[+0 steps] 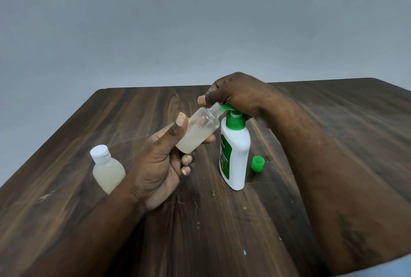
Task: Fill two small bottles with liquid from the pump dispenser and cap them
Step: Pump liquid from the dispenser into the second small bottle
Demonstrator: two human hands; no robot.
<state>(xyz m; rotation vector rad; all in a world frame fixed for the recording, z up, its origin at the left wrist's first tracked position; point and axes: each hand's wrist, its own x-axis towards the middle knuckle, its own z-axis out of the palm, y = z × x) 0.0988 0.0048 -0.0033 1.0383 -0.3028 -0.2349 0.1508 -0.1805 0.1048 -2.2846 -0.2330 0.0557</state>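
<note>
My left hand (164, 161) grips a small clear bottle (198, 132), tilted with its open threaded neck up against the green nozzle of the pump dispenser (235, 154). The bottle is partly filled with pale cloudy liquid. My right hand (238, 94) lies on top of the green pump head, fingers curled over it. The dispenser is white with a green label and stands upright. A second small bottle (107, 171), filled and closed with a white cap, stands at the left, partly hidden by my left wrist. A loose green cap (258, 164) lies to the right of the dispenser.
Everything rests on a dark wooden table (222, 221) whose far edge runs just behind my right hand. A plain grey wall lies beyond it. Small specks dot the wood near the front.
</note>
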